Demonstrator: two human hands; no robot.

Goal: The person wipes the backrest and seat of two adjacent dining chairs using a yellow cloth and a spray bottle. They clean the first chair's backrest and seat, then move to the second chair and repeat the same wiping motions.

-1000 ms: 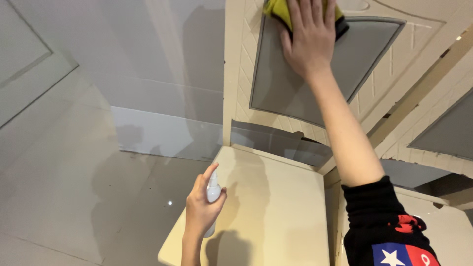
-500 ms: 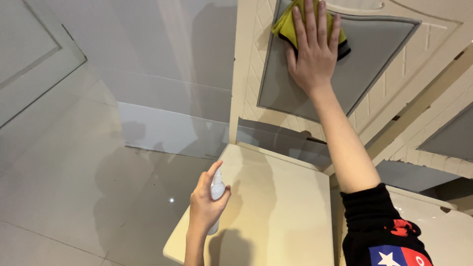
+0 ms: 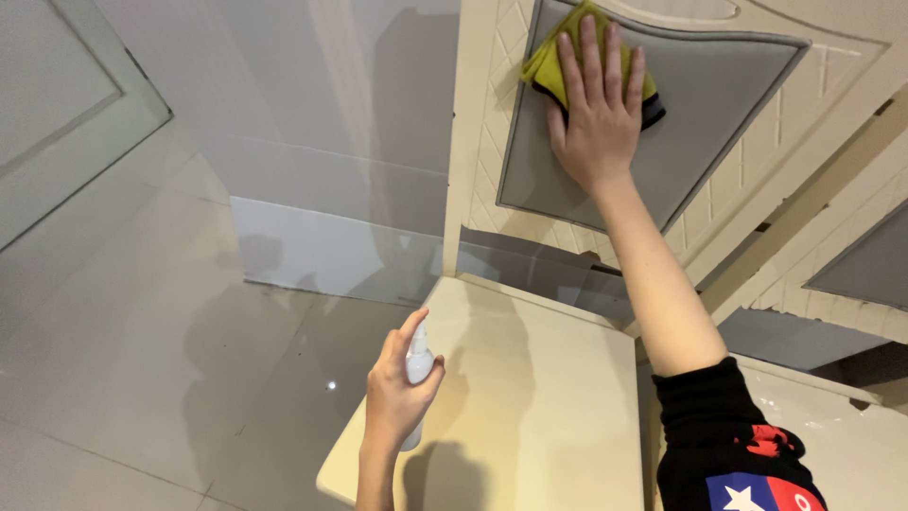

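R hand point(image 3: 594, 128) presses yellow cloth point(image 3: 549, 59); L hand point(image 3: 395, 396) grips spray bottle point(image 3: 416, 371).

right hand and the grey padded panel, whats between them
In the head view, a folded yellow cloth with a dark edge lies under the right hand, pressed flat against the grey padded panel of the cream headboard.

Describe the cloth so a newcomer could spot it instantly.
Start at the cream chair back with its grey padded panel. Near the panel's top left corner, the right hand presses flat on a folded cloth. It is yellow-green with a dark edge, the only bright thing there.
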